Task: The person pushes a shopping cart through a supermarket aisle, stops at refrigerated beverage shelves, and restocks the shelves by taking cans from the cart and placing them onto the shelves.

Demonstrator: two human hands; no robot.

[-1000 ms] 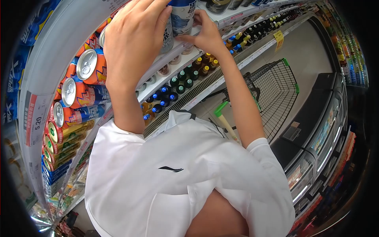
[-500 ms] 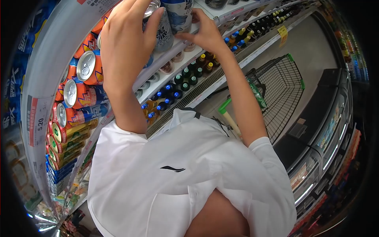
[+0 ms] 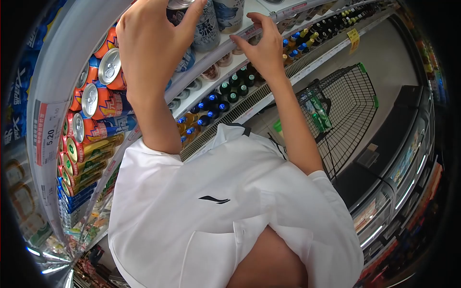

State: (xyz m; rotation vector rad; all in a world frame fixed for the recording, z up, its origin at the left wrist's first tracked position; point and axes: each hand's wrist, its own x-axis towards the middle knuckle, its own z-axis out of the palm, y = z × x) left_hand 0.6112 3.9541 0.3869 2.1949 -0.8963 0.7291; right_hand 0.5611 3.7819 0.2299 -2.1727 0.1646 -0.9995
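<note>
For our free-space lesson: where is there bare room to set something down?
Bare: a white shelf patch beside the patterned cans, near the right hand; grey floor between cart, bottle shelf and black cabinet; the cart's far end, beyond the green items. Crowded: the bottles and orange cans.

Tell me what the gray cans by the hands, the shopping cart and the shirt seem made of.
Gray cans: probably printed metal, satin-looking; one shows a shiny silvery lid.
Shopping cart: likely metal wire with a dark coating, from its open mesh; its green corners look like plastic.
Shirt: matte white fabric, judging by the folds; fibre unclear.
</note>
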